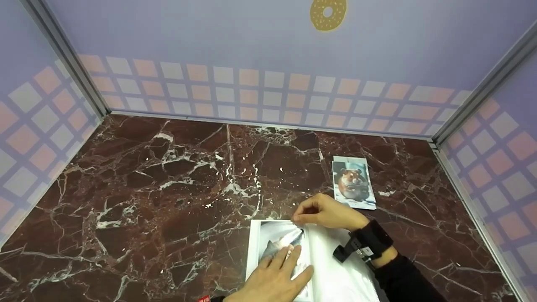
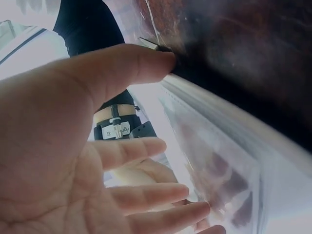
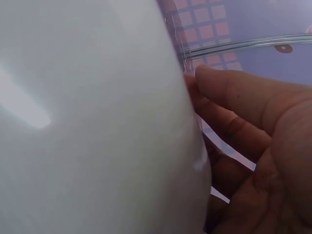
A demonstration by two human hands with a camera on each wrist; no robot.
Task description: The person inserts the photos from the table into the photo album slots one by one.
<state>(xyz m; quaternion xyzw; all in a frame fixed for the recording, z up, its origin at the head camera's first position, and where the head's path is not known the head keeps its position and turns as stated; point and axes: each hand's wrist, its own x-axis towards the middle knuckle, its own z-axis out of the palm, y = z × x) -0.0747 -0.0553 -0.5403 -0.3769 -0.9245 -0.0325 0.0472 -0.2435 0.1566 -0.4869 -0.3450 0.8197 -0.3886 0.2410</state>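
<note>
An open photo album point(image 1: 253, 251) lies at the near edge of the marble-patterned table. Under a shiny clear sleeve on its left page is a photo point(image 1: 268, 251) with a grey animal, partly covered by glare and fingers. My left hand point(image 1: 275, 274) rests over this photo with its fingers extended. At the top edge, close to the spine, my right hand point(image 1: 329, 213) has its thumb and forefinger brought together on the page's edge. In the right wrist view, the white page point(image 3: 97, 146) bulges beside those fingertips point(image 3: 207, 75).
Beyond the right hand lies a small stack of photos point(image 1: 353, 184), a hamster on the top one. A purple wall with checks point(image 1: 268, 94) bounds the table at the back, and similar panels stand on both sides. The right wrist wears a black strap with a camera point(image 1: 369, 243).
</note>
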